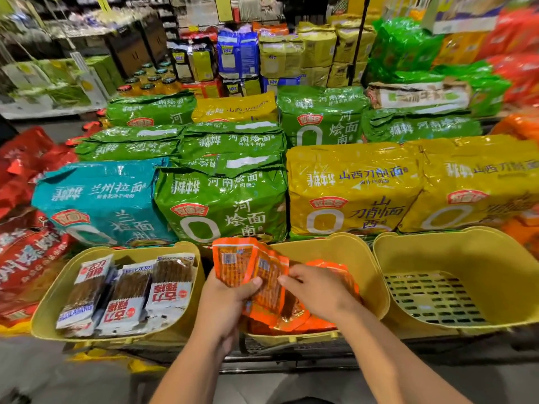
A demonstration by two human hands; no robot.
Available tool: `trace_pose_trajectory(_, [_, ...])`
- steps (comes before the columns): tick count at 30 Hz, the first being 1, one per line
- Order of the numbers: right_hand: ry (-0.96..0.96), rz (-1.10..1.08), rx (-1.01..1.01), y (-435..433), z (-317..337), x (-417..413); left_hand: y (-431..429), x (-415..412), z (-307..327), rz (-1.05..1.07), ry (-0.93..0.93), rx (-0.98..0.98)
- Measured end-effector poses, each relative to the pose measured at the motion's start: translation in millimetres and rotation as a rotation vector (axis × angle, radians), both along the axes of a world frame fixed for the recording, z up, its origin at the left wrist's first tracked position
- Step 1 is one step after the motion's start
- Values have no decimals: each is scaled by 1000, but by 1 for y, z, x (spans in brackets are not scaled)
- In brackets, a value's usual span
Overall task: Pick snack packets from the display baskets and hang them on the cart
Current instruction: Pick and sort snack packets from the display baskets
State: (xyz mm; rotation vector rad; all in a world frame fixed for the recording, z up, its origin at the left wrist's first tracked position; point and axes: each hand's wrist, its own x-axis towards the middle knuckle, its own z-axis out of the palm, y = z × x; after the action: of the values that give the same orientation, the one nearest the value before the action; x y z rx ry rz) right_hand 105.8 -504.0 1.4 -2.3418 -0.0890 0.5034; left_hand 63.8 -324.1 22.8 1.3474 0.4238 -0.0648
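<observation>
big noodle multipacks are stacked at the back of the display: a yellow pack (353, 188), a green pack (221, 199) and a teal pack (99, 199) stand in the front row. just before them hang three yellow baskets side by side. the right basket (495, 258) shows its slotted floor. the left basket (49, 304) holds white-and-brown packets (122, 293) lying in rows. the middle basket (329, 252) holds a heap of orange packets (291, 319). above that heap, at the basket's left end, is the orange bunch (245, 263), several packets fanned upright. of the hands, the left hand (227, 298) grips the orange bunch from below, fingers curled behind it and thumb pressed on its front. the right hand (318, 290) is over the middle basket, its bent fingertips at the right edge of the bunch; i cannot tell whether it truly pinches a packet.
</observation>
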Motion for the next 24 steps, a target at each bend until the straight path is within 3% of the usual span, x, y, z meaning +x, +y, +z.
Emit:
trace_pose_trajectory(1, [0,-36,4,-1,-2,-1,-1,1,1,20,1,-8])
trace_pose_trajectory(2, [89,-130,146,-6,0,-1,-1,2,1,39,3,-26])
trace_pose_trajectory(5, [446,-274,794,-16,7,2,-5,5,4,35,18,-46])
trace_pose_trajectory(7, [387,-280,838,-18,4,0,-16,7,6,-64,35,-65])
trace_pose_trajectory(9, [198,-374,606,-27,-10,4,-29,11,6,-133,84,-68])
trace_pose_trajectory(12, [-70,-283,-200,-54,-14,10,-36,16,-1,-115,185,56])
trace_pose_trajectory(13, [-107,-223,-417,-60,-14,9,-37,17,-4,-128,200,107])
trace_pose_trajectory(14, [-119,-170,-512,-60,-13,6,-37,17,-8,-144,208,161])
trace_pose_trajectory(18, [-197,79,-419,-40,-21,-8,-34,28,-18,-179,198,459])
trace_pose_trajectory(20, [-59,177,-456,-42,-26,-7,-34,34,-18,-262,207,592])
trace_pose_trajectory(22, [47,190,-548,-49,-26,-4,-35,35,-15,-467,262,918])
trace_pose_trajectory(24, [20,174,-577,-55,-22,0,-36,32,-15,-596,243,1242])
